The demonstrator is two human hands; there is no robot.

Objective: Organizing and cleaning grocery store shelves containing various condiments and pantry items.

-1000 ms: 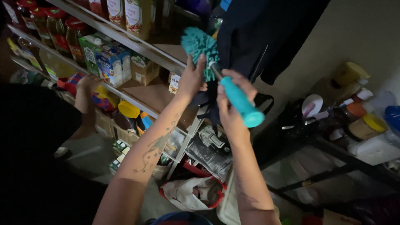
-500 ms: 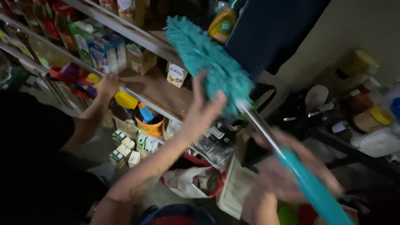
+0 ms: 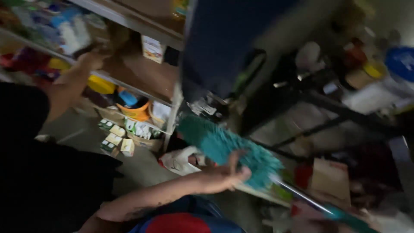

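The teal duster [image 3: 228, 149] lies low in front of the shelves, its fluffy head slanting from upper left down to lower right, where it runs into a thin metal shaft and a teal handle [image 3: 349, 218] near the bottom right corner. The left hand [image 3: 222, 174] is nearer, fingers spread apart and flat against the lower side of the head. The right hand is out of view, so its grip cannot be told.

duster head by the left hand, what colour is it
Teal, a fluffy duster head, touched by the left hand; head view.
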